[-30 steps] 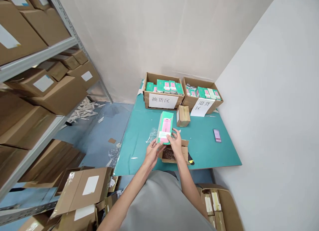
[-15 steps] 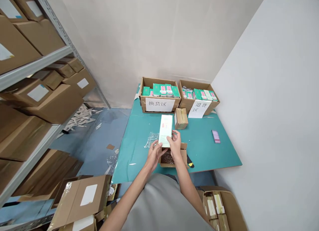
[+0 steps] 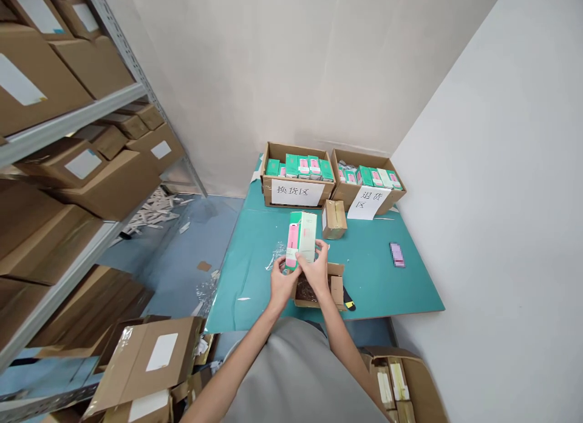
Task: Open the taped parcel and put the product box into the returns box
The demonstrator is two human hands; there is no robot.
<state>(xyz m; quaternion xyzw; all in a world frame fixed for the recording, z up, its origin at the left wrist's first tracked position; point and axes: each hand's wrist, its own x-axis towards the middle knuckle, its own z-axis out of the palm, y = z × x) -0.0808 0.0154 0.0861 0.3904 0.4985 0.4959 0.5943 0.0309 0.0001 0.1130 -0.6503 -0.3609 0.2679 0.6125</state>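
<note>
A green, pink and pale product box (image 3: pixel 302 236) stands upright between my two hands over the green table. My left hand (image 3: pixel 283 282) grips its lower left corner. My right hand (image 3: pixel 316 270) holds the lower right side, its thumb across the front. Two faces show: one green with a pink panel, the other pale. Below my hands lies an opened cardboard box (image 3: pixel 337 289) with dark, shiny wrapping (image 3: pixel 308 289) inside; my right wrist covers part of it. Crumpled clear plastic (image 3: pixel 275 255) rests left of my left hand.
Two cartons of similar boxes, one left (image 3: pixel 298 192) and one right (image 3: pixel 341 192), line the table's back. A small taped carton (image 3: pixel 334 219) stands before them. A black and yellow tool (image 3: pixel 350 301) and a blurred purple item (image 3: pixel 396 254) lie right. Loaded shelves (image 3: pixel 68 122) fill the left.
My hands have turned the product box, so its green and pink face now shows beside a pale one. The view has shifted slightly.
</note>
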